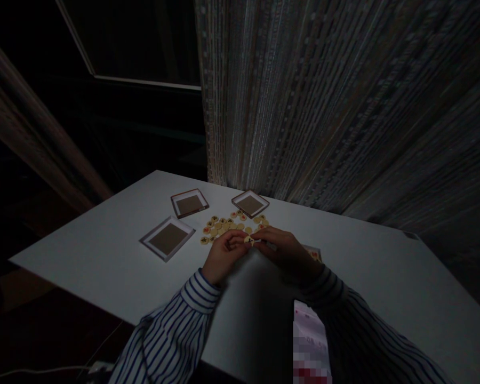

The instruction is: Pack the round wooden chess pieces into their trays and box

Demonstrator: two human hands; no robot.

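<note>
My left hand is closed, its thumb and fingers pinching a round, pale xiangqi piece with a dark character on it. From the other side, my right hand meets it with fingertips pressed together at the piece's edge. Both hands are raised just above the white table. Beyond them lies a loose spread of several more xiangqi pieces, some marked red or black and others plain side up. My fingers cover some of these.
Three shallow trays stand around the pieces: near left, back left and back middle. Another tray with pieces is partly behind my right wrist. A lit phone lies near the front. Curtains hang behind the table.
</note>
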